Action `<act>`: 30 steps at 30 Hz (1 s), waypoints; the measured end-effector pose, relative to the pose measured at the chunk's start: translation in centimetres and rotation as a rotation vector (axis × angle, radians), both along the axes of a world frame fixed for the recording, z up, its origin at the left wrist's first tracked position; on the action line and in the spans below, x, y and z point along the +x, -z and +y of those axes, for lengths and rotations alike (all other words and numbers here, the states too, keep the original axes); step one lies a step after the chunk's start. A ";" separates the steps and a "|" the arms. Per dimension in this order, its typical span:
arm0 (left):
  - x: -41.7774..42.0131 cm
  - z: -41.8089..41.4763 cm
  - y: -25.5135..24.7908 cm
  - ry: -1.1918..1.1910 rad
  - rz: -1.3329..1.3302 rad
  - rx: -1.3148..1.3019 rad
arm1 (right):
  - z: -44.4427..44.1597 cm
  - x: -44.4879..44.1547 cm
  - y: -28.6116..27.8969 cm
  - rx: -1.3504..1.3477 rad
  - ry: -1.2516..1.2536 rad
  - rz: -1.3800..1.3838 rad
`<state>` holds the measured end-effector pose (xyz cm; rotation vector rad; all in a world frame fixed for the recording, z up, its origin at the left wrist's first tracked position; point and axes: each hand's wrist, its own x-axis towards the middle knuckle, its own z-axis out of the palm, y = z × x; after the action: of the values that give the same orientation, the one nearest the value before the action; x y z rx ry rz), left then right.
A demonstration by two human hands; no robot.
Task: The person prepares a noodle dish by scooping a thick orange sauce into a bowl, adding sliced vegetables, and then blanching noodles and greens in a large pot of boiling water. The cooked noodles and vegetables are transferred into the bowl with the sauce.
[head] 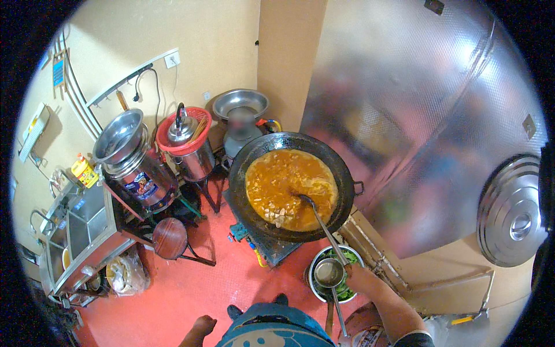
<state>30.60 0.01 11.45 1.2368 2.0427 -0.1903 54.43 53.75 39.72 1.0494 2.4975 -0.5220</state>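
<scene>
A large black iron wok (238, 182) sits on a stove before me, filled with orange-brown broth (282, 178). Pale cubes float near the broth's lower edge. My right hand (357, 279) grips the handle end of a long-handled ladle (323, 223), whose bowl is hidden in the broth. Under that hand stands a white-rimmed pot (313, 291) of leafy greens (346, 286), with a second metal ladle (328, 272) resting across it. My left hand (204, 324) hangs low over the red floor, its fingers curled; whether it holds anything cannot be told.
Left of the wok are a small round stool (170, 238), a steel pot with a red basket (184, 149), a large steel cooker (147, 184) and a metal sink (82, 225). Foil-like sheeting covers the right wall, near a big metal lid (505, 217). A gas cylinder (238, 136) stands behind.
</scene>
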 end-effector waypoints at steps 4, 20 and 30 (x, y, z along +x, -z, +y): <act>0.8 -1.3 1.2 -0.308 -0.068 0.031 | 0.6 -0.9 -0.3 -0.658 0.228 -0.001; 0.5 -0.3 -1.3 -0.371 -0.145 -0.056 | -3.9 2.5 1.3 -1.843 0.885 0.435; 0.0 3.9 -6.3 -0.273 -0.121 -0.049 | -3.1 3.7 2.8 -0.837 0.309 0.163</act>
<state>30.63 3.91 17.71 0.9057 2.0627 -0.0349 58.17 50.68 36.92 1.0401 1.8845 -1.6117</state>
